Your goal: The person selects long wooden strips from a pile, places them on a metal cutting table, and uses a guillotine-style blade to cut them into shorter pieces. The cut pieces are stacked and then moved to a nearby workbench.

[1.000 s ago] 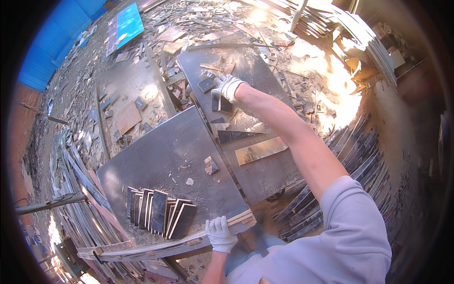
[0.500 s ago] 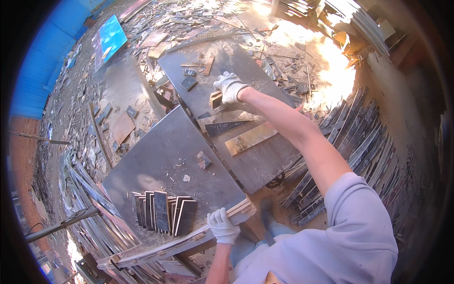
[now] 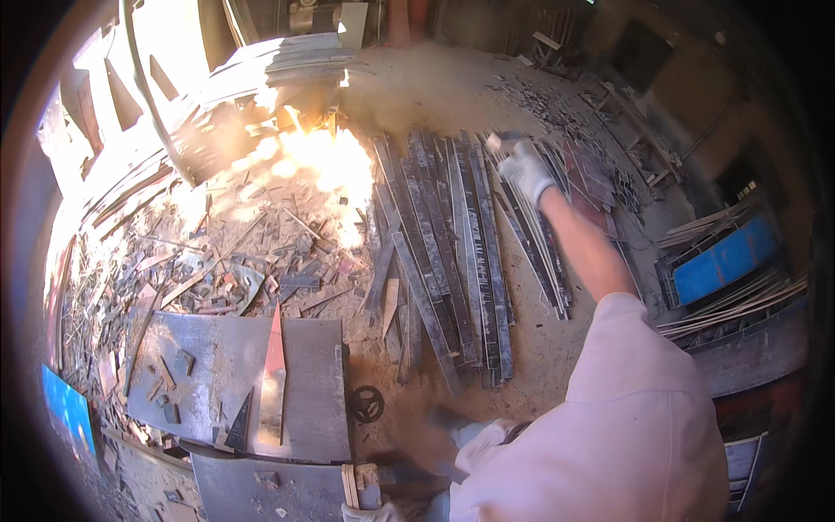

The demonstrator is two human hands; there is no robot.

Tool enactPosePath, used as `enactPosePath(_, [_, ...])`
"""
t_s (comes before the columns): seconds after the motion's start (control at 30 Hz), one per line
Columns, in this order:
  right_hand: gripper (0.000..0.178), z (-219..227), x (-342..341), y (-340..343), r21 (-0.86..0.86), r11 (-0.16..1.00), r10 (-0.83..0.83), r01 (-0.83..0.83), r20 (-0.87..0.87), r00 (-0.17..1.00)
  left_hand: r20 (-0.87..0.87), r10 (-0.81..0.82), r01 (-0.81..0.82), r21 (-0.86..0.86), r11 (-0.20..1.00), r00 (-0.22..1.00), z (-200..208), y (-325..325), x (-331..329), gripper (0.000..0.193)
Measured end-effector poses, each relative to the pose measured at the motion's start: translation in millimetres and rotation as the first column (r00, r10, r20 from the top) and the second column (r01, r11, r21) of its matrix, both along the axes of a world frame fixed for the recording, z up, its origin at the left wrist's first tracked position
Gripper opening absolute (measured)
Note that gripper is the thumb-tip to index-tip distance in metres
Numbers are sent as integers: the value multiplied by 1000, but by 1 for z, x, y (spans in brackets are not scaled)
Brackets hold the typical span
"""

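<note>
My right hand (image 3: 522,170), in a whitish work glove, is stretched out over long strips lying on the ground. It is closed on a small pale-edged plywood piece (image 3: 495,143), blurred by motion. At the lower rim of the picture my left hand (image 3: 372,513), also gloved, is partly cut off; its fingers curl over the corner edge of the near table. Beside it, thin plywood strips (image 3: 350,484) stand on edge at the corner of that dark-topped table (image 3: 226,487).
Another dark tabletop (image 3: 313,383) carries a long pointed board (image 3: 272,391) and small offcuts. A handwheel (image 3: 367,404) sits beside it. Long dark strips (image 3: 435,261) lie on the ground ahead. Scrap wood (image 3: 235,270) covers the left. A blue panel (image 3: 726,259) stands at right.
My view has turned right. My right hand has left the far tabletop, carrying the plywood piece out over the strips. My left hand stays by the near table's corner.
</note>
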State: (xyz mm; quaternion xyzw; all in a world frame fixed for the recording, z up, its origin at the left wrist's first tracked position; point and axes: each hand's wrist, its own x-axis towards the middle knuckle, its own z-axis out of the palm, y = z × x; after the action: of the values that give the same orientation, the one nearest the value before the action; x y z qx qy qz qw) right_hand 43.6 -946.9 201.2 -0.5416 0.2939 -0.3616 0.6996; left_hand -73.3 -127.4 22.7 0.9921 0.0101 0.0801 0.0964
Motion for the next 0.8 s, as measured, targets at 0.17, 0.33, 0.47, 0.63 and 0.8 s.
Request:
enactPosePath(0.17, [37,52,28,-20,-376,877,165,-298,-348,923,-71,-14,6,-113,994,997,-8,15,14,81])
enactPosePath(0.33, [61,-84,160,374,-501,-160,181,-851,-862,473,-22,67,-69,-109,992,998,-5,41,7,89])
enactPosePath(0.47, [67,-169,234,525,-620,-618,371,-484,-773,515,-56,66,-74,-170,983,996,-5,32,11,91])
enactPosePath(0.63, [45,-173,293,585,-399,-812,211,-425,-881,423,-120,107,-126,-166,978,987,-9,25,0,95])
enactPosePath(0.8, [22,-161,348,603,-400,-900,336,-176,-890,308,-108,105,-125,-201,972,989,-16,27,-1,91])
